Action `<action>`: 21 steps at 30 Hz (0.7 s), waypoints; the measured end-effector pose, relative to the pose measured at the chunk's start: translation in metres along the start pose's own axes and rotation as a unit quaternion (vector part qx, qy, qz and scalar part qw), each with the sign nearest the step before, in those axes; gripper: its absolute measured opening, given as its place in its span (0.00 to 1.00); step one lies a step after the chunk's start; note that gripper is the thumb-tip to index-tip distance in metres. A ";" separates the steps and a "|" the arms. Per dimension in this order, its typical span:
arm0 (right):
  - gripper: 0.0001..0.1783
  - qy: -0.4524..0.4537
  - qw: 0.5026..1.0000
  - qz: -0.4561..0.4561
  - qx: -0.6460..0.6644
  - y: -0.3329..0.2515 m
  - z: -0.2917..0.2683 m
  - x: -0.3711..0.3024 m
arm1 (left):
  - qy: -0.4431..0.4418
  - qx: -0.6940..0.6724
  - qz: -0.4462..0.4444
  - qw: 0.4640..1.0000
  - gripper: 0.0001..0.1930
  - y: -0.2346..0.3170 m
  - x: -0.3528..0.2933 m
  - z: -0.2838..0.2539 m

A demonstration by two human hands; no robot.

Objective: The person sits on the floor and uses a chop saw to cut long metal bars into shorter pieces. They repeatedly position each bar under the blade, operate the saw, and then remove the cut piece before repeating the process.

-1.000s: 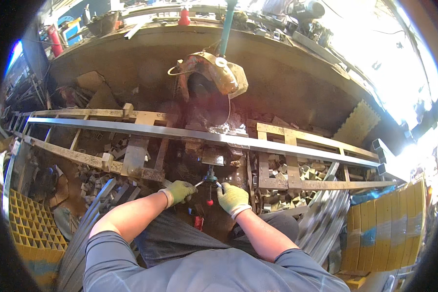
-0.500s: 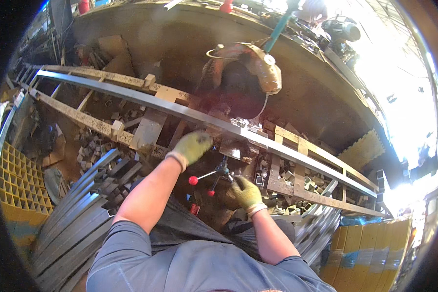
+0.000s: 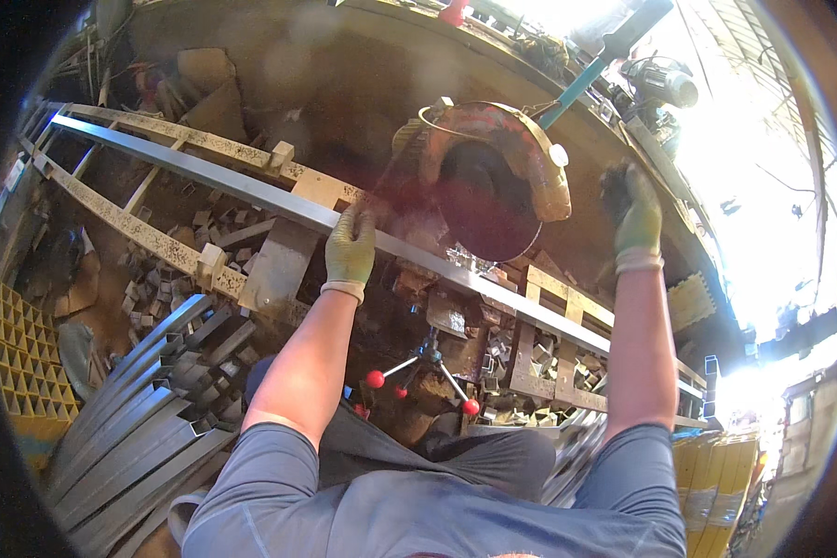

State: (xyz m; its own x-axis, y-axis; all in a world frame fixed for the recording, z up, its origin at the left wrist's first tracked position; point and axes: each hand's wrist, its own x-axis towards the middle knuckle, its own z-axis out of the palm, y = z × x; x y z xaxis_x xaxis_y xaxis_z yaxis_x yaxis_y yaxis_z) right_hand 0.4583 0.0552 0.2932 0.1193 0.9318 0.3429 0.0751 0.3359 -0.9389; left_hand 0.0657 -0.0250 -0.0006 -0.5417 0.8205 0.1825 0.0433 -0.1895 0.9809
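A long square metal tube [image 3: 237, 187] lies across a cutting stand, crossing from the far left to the right. My left hand [image 3: 351, 246], in a yellow-green glove, is closed over the tube left of the saw. Above the tube stands a cut-off saw with a dark round blade [image 3: 488, 200] and a worn orange guard [image 3: 551, 186]. My right hand [image 3: 638, 216], gloved with dark fingertips, is raised right of the guard, below the saw's teal lever [image 3: 577, 91]; its fingers are blurred. Nearer me is a clamp handle [image 3: 428, 352] with red ball knobs.
Wooden-looking rails [image 3: 149, 231] frame the stand. Cut tube offcuts [image 3: 167, 288] are heaped beneath it. Long metal tubes [image 3: 126, 446] lie in a stack at lower left, beside a yellow stack of tubes [image 3: 33, 349]. Yellow bundles [image 3: 721, 479] stand at lower right. A motor [image 3: 665, 82] sits behind.
My left hand has moved up onto the tube. My right hand has left the clamp handle and risen to the right of the saw. The clamp handle's arms have turned.
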 end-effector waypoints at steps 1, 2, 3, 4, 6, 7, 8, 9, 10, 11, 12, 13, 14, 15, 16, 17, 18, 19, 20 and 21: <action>0.23 -0.031 0.999 -0.002 0.040 -0.012 0.001 0.029 | -0.007 0.020 0.002 1.000 0.22 0.000 0.004 0.002; 0.21 -0.022 0.998 -0.004 0.056 -0.026 0.011 0.056 | -0.007 0.041 0.009 0.999 0.22 -0.003 0.009 0.002; 0.20 -0.013 0.997 -0.006 0.071 -0.041 0.021 0.082 | -0.008 0.063 0.016 0.998 0.22 -0.006 0.014 0.002; 0.22 -0.017 0.998 -0.011 0.053 -0.056 0.030 0.108 | -0.007 0.085 0.023 0.996 0.22 -0.008 0.018 0.003; 0.26 -0.056 0.997 -0.040 -0.040 -0.088 0.054 0.154 | 0.001 0.103 0.036 0.994 0.21 -0.016 0.024 0.001; 0.28 -0.076 0.993 -0.058 -0.073 -0.103 0.067 0.172 | 0.008 0.112 0.044 0.993 0.21 -0.019 0.029 0.000; 0.31 -0.087 0.990 -0.073 -0.086 -0.118 0.076 0.187 | 0.004 0.119 0.041 0.992 0.21 -0.016 0.032 0.002; 0.33 -0.098 0.987 -0.090 -0.088 -0.129 0.083 0.198 | 0.001 0.129 0.036 0.991 0.20 -0.009 0.032 0.000; 0.32 -0.106 0.988 -0.094 -0.067 -0.131 0.096 0.208 | -0.001 0.144 0.030 0.989 0.20 -0.004 0.032 -0.004; 0.32 -0.103 0.988 -0.103 -0.059 -0.145 0.096 0.214 | -0.015 0.157 0.023 0.987 0.20 0.002 0.033 0.002; 0.32 -0.106 0.988 -0.109 -0.041 -0.152 0.102 0.222 | -0.021 0.178 0.014 0.984 0.21 0.005 0.034 0.002; 0.31 -0.117 0.986 -0.116 -0.026 -0.157 0.096 0.239 | -0.032 0.195 0.007 0.980 0.21 0.006 0.036 0.005; 0.30 -0.116 0.981 -0.147 -0.046 -0.162 0.086 0.258 | -0.044 0.205 0.014 0.978 0.22 0.004 0.038 0.008; 0.29 -0.120 0.975 -0.177 -0.062 -0.164 0.087 0.268 | -0.050 0.218 0.019 0.974 0.23 0.000 0.039 0.007; 0.28 -0.123 0.967 -0.206 -0.080 -0.165 0.086 0.275 | -0.058 0.230 0.024 0.971 0.24 -0.004 0.041 0.008; 0.23 -0.141 0.965 -0.218 -0.041 -0.166 0.081 0.281 | -0.057 0.231 0.033 0.971 0.23 -0.007 0.042 0.010; 0.19 -0.169 0.960 -0.224 0.008 -0.161 0.103 0.274 | -0.044 0.240 0.036 0.969 0.23 -0.012 0.044 0.005; 0.17 -0.193 0.953 -0.229 0.055 -0.160 0.125 0.257 | -0.036 0.247 0.040 0.968 0.22 -0.015 0.044 0.003; 0.15 -0.209 0.944 -0.235 0.097 -0.162 0.137 0.239 | -0.034 0.260 0.038 0.964 0.22 -0.014 0.044 0.004; 0.16 -0.211 0.947 -0.220 0.106 -0.167 0.147 0.219 | -0.038 0.272 0.038 0.961 0.22 -0.007 0.044 0.006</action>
State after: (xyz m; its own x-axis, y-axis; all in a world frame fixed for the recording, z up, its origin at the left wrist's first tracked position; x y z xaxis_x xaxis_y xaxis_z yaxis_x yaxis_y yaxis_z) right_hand 0.3259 0.2231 0.5209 -0.2864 0.6528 0.7013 -0.1809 0.6820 -0.7086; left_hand 0.0463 0.0155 0.0009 -0.4575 0.8564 0.2393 0.5244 0.0426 0.8504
